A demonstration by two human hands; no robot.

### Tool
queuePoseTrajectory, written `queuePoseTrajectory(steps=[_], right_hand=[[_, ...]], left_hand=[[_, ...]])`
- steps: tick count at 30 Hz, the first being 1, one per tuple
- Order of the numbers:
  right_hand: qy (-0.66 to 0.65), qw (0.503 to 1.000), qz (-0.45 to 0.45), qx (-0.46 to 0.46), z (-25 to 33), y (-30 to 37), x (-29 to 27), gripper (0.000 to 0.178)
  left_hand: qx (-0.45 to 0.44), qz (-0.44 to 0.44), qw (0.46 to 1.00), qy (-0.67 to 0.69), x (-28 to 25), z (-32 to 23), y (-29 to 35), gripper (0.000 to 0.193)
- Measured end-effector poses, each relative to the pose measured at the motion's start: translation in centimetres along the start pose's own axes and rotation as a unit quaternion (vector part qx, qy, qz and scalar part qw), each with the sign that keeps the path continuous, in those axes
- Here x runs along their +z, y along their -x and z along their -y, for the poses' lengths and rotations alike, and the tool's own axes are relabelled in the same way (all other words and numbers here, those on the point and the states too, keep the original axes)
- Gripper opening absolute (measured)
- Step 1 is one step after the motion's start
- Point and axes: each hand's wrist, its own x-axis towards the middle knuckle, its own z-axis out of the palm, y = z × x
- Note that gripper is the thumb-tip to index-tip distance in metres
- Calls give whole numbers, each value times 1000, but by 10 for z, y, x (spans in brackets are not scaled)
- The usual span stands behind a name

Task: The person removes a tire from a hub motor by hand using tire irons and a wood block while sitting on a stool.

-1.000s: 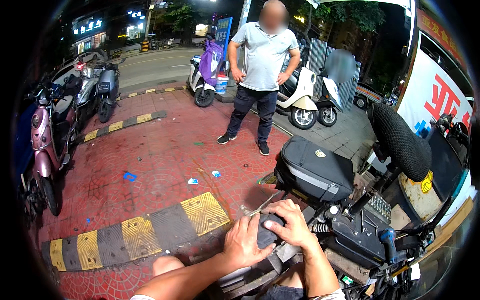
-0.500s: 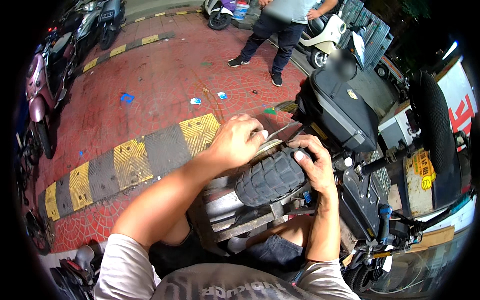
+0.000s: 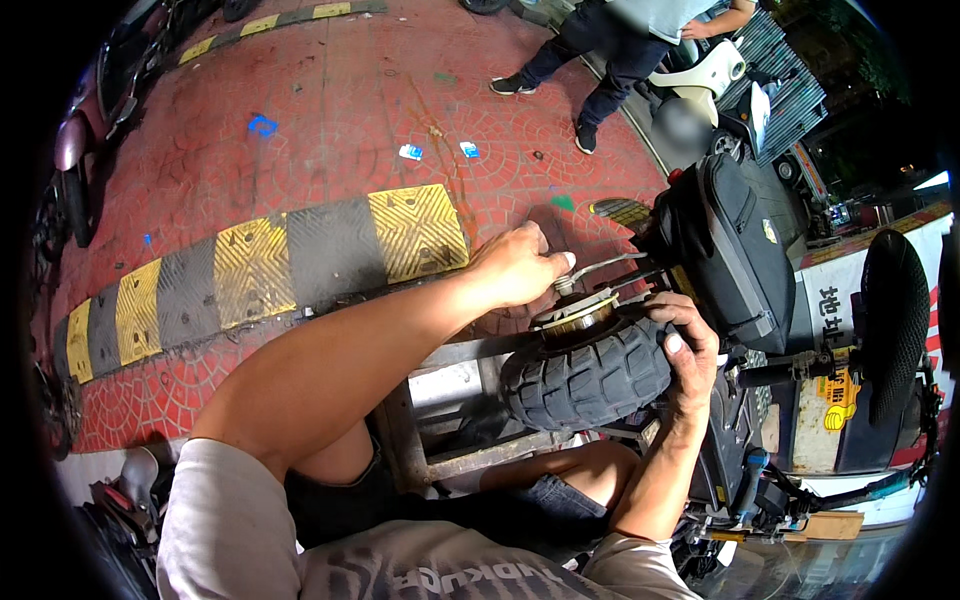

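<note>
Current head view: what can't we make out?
All in the head view:
Left hand: fingertips hidden by the hand itself; its grip on the axle can't be told.
Tyre: underside hidden by the tyre itself.
Bystander: upper body cut off by the top edge.
Cream scooter: partly covered by a blurred patch.
Blue-white scrap: markings too small to read.

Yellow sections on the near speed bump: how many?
4: leftmost section at the bump's left end, second section and third section along the middle, rightmost section nearest the left hand. None look hidden.
</note>
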Motion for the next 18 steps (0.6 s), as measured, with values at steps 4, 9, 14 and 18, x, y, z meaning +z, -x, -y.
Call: queuePoseTrajectory(steps=[4, 9, 14, 18], right_hand=[[1, 1000, 12, -6, -1, -5, -1, 48], [-13, 1000, 13, -24, -6, -4, -5, 48], [-13, 999, 11, -27, -15, 0, -12, 46], [-14, 1000, -23, -4, -17, 4, -12, 44]], left_hand=[[-17, 66, 998, 17, 3, 6, -9, 53], [-75, 120, 986, 83, 15, 1, -12, 50], [-116, 150, 971, 144, 21, -6, -13, 47], [-113, 131, 968, 182, 30, -3, -11, 44]])
